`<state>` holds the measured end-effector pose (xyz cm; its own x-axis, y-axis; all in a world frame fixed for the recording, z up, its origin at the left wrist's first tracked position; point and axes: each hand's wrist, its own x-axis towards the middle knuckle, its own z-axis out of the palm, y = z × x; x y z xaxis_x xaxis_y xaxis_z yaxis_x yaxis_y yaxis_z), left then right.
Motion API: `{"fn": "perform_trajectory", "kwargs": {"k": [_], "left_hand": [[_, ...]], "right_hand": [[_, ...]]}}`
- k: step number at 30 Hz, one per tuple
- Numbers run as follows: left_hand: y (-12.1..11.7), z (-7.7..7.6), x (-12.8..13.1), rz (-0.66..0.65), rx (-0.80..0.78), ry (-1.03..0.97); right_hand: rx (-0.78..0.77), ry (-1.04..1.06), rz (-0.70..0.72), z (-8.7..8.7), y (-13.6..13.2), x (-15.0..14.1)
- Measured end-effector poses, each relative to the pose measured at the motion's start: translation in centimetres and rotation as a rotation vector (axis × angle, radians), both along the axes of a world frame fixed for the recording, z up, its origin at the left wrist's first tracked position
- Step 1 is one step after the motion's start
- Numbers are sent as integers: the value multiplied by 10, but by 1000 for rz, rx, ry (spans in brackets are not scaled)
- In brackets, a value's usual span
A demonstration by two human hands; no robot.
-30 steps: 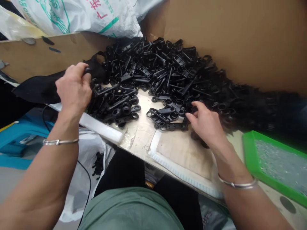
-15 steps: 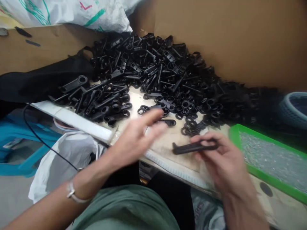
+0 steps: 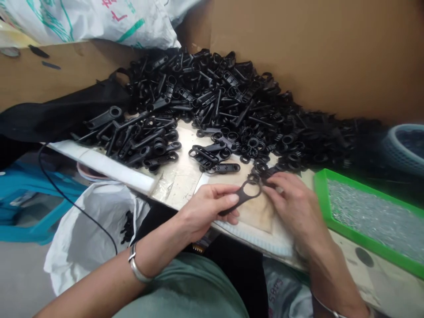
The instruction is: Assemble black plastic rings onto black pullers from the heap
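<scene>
My left hand [image 3: 212,207] is closed around the shank of a flat black plastic part [image 3: 243,197] with a large ring at its end. The ring points toward my right hand [image 3: 293,198]. My right fingers are pinched beside that ring, over small black plastic rings [image 3: 260,167]; what they grip is mostly hidden. Just beyond my hands lie a few long black parts [image 3: 227,168] on the table. Behind them rises a big heap of similar black plastic parts [image 3: 212,88].
At right stands a green tray [image 3: 323,194] of small metallic pieces, with a blue-grey basket [image 3: 402,145] behind it. A smaller pile of black parts [image 3: 142,143] lies at left. Below the table edge hangs a white bag [image 3: 76,238], near a blue stool [image 3: 33,225]. Cardboard [image 3: 314,53] walls the back.
The black part has passed from my right hand to my left and turned, ring end away. My right hand has moved forward and left to the small rings.
</scene>
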<state>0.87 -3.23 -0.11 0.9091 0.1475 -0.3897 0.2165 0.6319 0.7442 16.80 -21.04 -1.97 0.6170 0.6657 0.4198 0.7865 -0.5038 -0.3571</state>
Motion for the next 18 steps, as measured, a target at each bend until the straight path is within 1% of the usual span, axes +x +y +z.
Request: {"fn": "perform_trajectory", "kwargs": {"k": [2, 3, 4, 5, 6, 7, 8, 10, 11, 14, 18], "left_hand": [[0, 0, -3, 34, -21, 20], [1, 0, -4, 50, -28, 21], [1, -1, -5, 64, -37, 16], [1, -2, -6, 72, -46, 8], [1, -3, -7, 72, -52, -6], [2, -5, -8, 68, -59, -21], [2, -6, -8, 60, -66, -33], [2, -8, -10, 45, -86, -44], [3, -9, -10, 42, -95, -45], [4, -8, -12, 43, -103, -47], [4, -5, -14, 56, -81, -43]], "right_hand": [[38, 39, -114, 7, -7, 0], [56, 91, -184, 10, -12, -1], [72, 168, -237, 14, -16, -5], [76, 265, -256, 16, -18, -9], [64, 357, -230, 18, -18, -15], [32, 432, -167, 17, -17, -21], [-22, 462, -86, 16, -13, -28], [-136, 371, 36, 11, -2, -39], [-170, 291, 54, 9, 3, -42], [-166, 116, 55, 4, 12, -44], [-202, 68, 223, 3, 10, -41]]}}
